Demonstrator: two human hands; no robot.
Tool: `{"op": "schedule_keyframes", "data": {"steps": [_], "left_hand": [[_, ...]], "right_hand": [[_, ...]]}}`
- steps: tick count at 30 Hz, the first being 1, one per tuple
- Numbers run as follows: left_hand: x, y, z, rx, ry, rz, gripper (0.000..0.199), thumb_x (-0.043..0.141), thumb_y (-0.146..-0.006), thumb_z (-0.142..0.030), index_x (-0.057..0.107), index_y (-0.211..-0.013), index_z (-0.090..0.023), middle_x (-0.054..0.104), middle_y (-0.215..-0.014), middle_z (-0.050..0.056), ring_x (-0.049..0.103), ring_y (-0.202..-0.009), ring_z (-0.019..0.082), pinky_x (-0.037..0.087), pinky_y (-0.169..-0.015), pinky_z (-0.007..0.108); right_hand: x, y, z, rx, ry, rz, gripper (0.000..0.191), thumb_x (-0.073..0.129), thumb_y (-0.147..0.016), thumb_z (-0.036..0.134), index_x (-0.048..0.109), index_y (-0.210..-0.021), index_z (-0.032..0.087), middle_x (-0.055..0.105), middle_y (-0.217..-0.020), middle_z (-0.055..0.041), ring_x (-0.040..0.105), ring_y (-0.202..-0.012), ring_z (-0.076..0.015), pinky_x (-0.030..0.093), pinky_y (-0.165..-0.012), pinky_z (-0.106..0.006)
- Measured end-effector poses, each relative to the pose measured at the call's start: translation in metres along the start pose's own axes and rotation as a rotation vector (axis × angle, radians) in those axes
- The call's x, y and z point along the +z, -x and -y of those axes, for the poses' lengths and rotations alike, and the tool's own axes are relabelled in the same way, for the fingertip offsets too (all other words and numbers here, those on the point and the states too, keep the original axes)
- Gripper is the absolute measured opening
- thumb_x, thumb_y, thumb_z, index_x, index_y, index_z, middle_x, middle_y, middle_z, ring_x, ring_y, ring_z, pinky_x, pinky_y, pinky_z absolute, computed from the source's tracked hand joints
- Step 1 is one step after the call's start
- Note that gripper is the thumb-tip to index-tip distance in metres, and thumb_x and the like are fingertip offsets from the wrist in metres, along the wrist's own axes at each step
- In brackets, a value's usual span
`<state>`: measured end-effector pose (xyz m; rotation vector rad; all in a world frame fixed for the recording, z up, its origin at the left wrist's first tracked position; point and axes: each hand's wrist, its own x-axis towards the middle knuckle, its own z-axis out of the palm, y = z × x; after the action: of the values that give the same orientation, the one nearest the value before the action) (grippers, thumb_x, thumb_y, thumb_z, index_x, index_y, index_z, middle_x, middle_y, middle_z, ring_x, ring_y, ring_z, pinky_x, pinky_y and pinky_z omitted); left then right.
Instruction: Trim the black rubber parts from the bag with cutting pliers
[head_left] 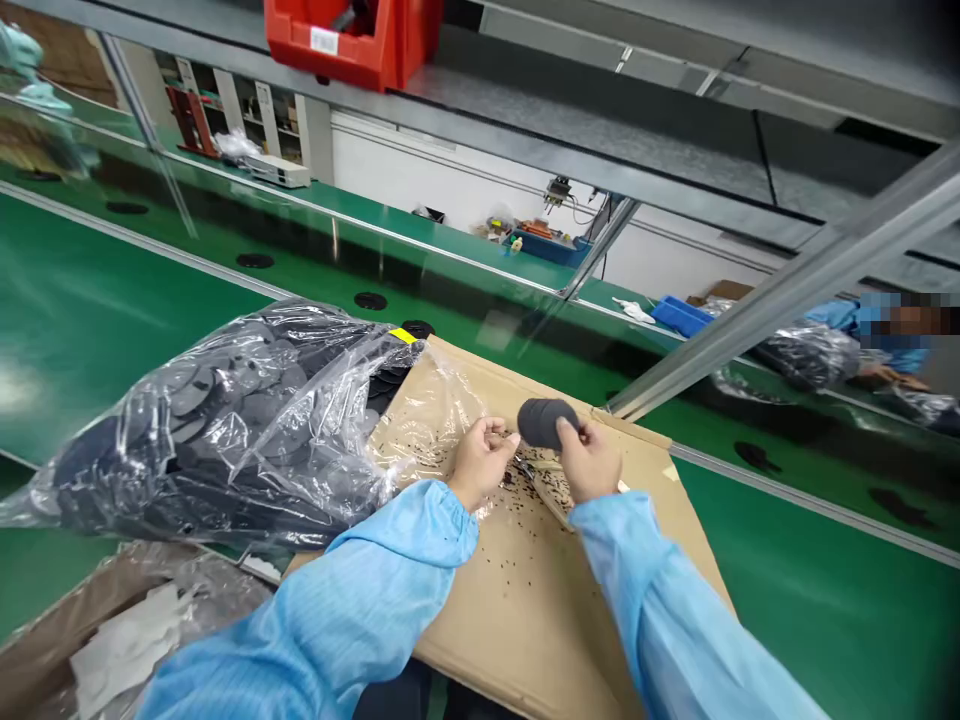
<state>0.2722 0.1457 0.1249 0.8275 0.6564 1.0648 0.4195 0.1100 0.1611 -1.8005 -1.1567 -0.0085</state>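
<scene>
My right hand (591, 462) grips a few overlapping black round discs (546, 422) by their edge, thumb on top, above a cardboard sheet (540, 635). Close to the left of the discs, my left hand (481, 462) has its fingers curled and thumb pressed in. Anything inside that pinch is too small to make out. Under the hands, many tiny dark bits (517, 520) lie scattered on the cardboard. A slim tool with a metal tip (523, 466) lies between the hands, its kind unclear. A clear plastic bag (225, 420) full of similar black discs lies to the left.
Green belt (840, 580) runs beneath the cardboard, with loose black discs (370, 300) beyond it. An open box (60, 620) with plastic lining stands at lower left. A metal shelf holding a red bin (345, 50) hangs overhead; a slanted post (780, 290) rises at right. Another person (900, 345) works at far right.
</scene>
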Motion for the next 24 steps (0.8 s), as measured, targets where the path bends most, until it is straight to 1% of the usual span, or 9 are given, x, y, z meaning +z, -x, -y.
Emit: {"op": "schedule_keyframes", "data": {"steps": [2, 4, 6, 8, 12, 14, 17, 20, 24], "left_hand": [[-0.001, 0.0, 0.001, 0.01, -0.03, -0.004, 0.035, 0.076, -0.075, -0.022, 0.057, -0.103, -0.015, 0.058, -0.082, 0.001, 0.055, -0.073, 0.013, 0.046, -0.074, 0.026], [-0.002, -0.001, 0.003, 0.014, -0.069, -0.011, 0.034, 0.075, -0.076, -0.022, 0.057, -0.104, -0.015, 0.058, -0.083, 0.001, 0.055, -0.075, 0.013, 0.046, -0.076, 0.027], [-0.003, -0.002, 0.005, 0.015, -0.101, -0.003, 0.031, 0.072, -0.078, -0.022, 0.056, -0.104, -0.015, 0.059, -0.085, 0.003, 0.056, -0.078, 0.014, 0.046, -0.076, 0.028], [-0.004, -0.002, 0.006, 0.015, -0.113, 0.014, 0.03, 0.071, -0.078, -0.023, 0.056, -0.104, -0.015, 0.06, -0.089, 0.004, 0.057, -0.078, 0.015, 0.046, -0.076, 0.028], [-0.004, -0.003, 0.007, 0.01, -0.097, 0.034, 0.033, 0.076, -0.074, -0.024, 0.058, -0.101, -0.016, 0.061, -0.095, 0.006, 0.058, -0.077, 0.015, 0.047, -0.074, 0.028], [-0.003, -0.003, 0.007, 0.008, -0.08, 0.039, 0.035, 0.078, -0.072, -0.026, 0.059, -0.098, -0.016, 0.062, -0.091, 0.006, 0.058, -0.076, 0.015, 0.047, -0.073, 0.028], [-0.003, -0.001, 0.006, -0.007, -0.054, 0.055, 0.033, 0.079, -0.071, -0.027, 0.058, -0.095, -0.016, 0.061, -0.082, 0.003, 0.058, -0.072, 0.014, 0.047, -0.07, 0.026], [-0.002, 0.001, 0.002, -0.027, -0.077, 0.075, 0.026, 0.074, -0.075, -0.025, 0.058, -0.093, -0.015, 0.06, -0.076, 0.003, 0.057, -0.068, 0.014, 0.048, -0.064, 0.025], [0.001, 0.005, -0.005, -0.049, -0.091, 0.069, 0.015, 0.068, -0.079, -0.018, 0.058, -0.09, -0.013, 0.059, -0.078, 0.003, 0.057, -0.065, 0.013, 0.048, -0.058, 0.024]], "right_hand": [[-0.008, -0.044, 0.012, -0.087, 0.199, -0.048, 0.028, 0.059, -0.084, 0.033, 0.071, -0.092, 0.009, 0.063, -0.078, -0.0112, 0.058, -0.075, -0.0236, 0.044, -0.067, -0.034], [-0.013, -0.085, 0.027, -0.17, 0.335, -0.029, 0.031, 0.061, -0.085, 0.027, 0.071, -0.108, 0.01, 0.063, -0.098, -0.0146, 0.056, -0.092, -0.0277, 0.042, -0.08, -0.039], [-0.014, -0.11, 0.042, -0.219, 0.4, 0.023, 0.047, 0.068, -0.082, 0.029, 0.063, -0.126, 0.013, 0.062, -0.104, -0.0132, 0.056, -0.091, -0.028, 0.042, -0.08, -0.039], [-0.011, -0.116, 0.053, -0.269, 0.43, 0.084, 0.05, 0.069, -0.082, 0.031, 0.061, -0.129, 0.015, 0.063, -0.102, -0.0105, 0.057, -0.084, -0.0252, 0.043, -0.077, -0.038], [-0.005, -0.081, 0.048, -0.359, 0.489, 0.2, 0.025, 0.062, -0.086, 0.027, 0.07, -0.107, 0.015, 0.065, -0.098, -0.0081, 0.059, -0.077, -0.0219, 0.045, -0.074, -0.034], [-0.012, -0.058, 0.034, -0.34, 0.591, 0.286, 0.024, 0.059, -0.086, 0.026, 0.071, -0.103, 0.015, 0.067, -0.097, -0.0083, 0.061, -0.082, -0.023, 0.045, -0.075, -0.034], [-0.035, -0.031, 0.009, -0.17, 0.774, 0.424, 0.03, 0.055, -0.087, 0.027, 0.069, -0.111, 0.016, 0.067, -0.099, -0.0079, 0.062, -0.092, -0.0244, 0.045, -0.078, -0.033], [-0.061, -0.007, -0.012, 0.007, 0.872, 0.497, 0.039, 0.055, -0.09, 0.031, 0.062, -0.124, 0.013, 0.065, -0.107, -0.0105, 0.061, -0.1, -0.0259, 0.045, -0.084, -0.034], [-0.076, 0.029, -0.029, 0.116, 0.934, 0.574, 0.051, 0.052, -0.095, 0.041, 0.048, -0.138, 0.013, 0.054, -0.124, -0.0154, 0.056, -0.11, -0.029, 0.044, -0.092, -0.037]]}}
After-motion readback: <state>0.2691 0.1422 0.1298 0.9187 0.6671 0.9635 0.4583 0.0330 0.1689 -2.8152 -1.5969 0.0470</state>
